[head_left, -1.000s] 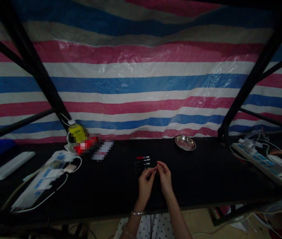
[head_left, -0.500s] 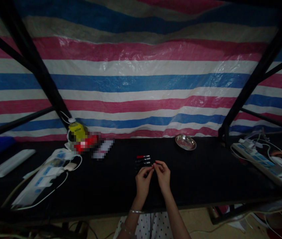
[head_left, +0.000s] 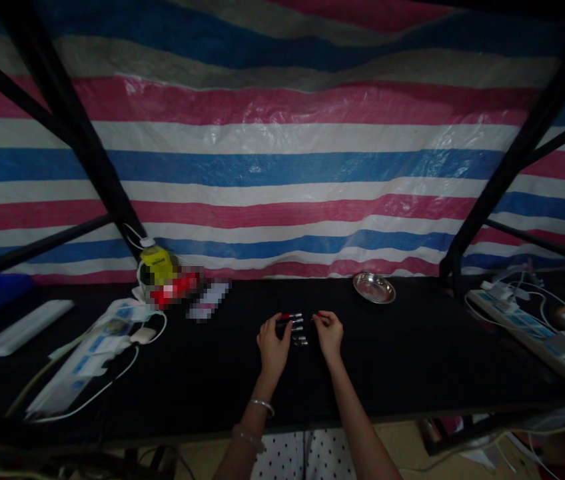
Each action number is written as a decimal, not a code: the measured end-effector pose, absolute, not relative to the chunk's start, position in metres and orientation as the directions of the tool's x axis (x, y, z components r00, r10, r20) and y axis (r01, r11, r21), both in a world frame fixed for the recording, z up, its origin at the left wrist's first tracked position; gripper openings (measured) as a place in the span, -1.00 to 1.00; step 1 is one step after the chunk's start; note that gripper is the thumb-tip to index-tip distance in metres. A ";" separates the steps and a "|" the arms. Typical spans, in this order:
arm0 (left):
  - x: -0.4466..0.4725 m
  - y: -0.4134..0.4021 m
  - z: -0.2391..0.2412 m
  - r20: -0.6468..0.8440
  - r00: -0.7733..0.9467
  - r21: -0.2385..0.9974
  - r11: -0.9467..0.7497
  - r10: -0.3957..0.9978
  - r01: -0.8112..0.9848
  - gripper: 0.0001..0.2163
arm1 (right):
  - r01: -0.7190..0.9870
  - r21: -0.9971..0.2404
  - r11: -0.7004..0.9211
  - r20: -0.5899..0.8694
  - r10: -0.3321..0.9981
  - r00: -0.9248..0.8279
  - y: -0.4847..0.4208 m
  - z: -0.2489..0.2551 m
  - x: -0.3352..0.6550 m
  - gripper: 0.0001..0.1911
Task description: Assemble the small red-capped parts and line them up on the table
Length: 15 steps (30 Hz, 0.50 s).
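Several small plug-like pieces (head_left: 293, 327), red-tipped and black with metal ends, lie in a row at the middle of the black table (head_left: 412, 360). My left hand (head_left: 272, 345) rests at the left end of the row, fingers curled over the pieces; what it grips is hidden. Just right of the row my right hand (head_left: 329, 332) has its fingers pinched together; whether anything is in them is too small to see.
A small steel dish (head_left: 373, 287) sits at the back right. White power strips with cables lie at the left (head_left: 87, 353) and at the right (head_left: 527, 327). A yellow bottle (head_left: 157, 264) stands at the back left. Black frame posts (head_left: 92, 167) rise beside a striped tarp.
Both hands have moved away from me toward the row of pieces and parted; earlier their fingertips met near the table's middle over something tiny.
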<state>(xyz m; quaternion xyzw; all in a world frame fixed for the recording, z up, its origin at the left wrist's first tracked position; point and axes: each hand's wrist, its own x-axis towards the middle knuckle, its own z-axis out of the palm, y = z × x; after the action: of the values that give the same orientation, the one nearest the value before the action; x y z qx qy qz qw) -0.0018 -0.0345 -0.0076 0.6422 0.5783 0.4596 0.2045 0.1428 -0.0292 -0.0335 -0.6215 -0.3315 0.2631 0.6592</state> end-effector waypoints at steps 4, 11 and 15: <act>-0.009 -0.014 -0.012 0.130 -0.163 0.839 -0.021 0.978 0.544 -0.68 | 0.189 -0.982 0.004 0.127 0.756 0.642 -0.007 -0.034 0.148 -0.79; -0.006 -0.004 -0.024 0.040 -0.172 0.898 0.040 0.984 0.439 -0.70 | 0.294 -0.949 -0.114 0.093 0.791 0.605 0.006 -0.037 0.137 -0.86; -0.002 -0.003 -0.027 0.109 -0.232 0.975 -0.058 0.966 0.215 -0.73 | 0.111 -0.994 0.018 0.084 0.774 0.628 0.008 -0.032 0.130 -0.79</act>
<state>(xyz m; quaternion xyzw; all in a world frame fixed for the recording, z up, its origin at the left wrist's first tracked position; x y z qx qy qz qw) -0.0015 -0.0033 -0.0271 0.5050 0.5849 0.5236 0.3587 0.1304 0.0082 -0.0322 -0.6489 -0.3407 0.2644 0.6268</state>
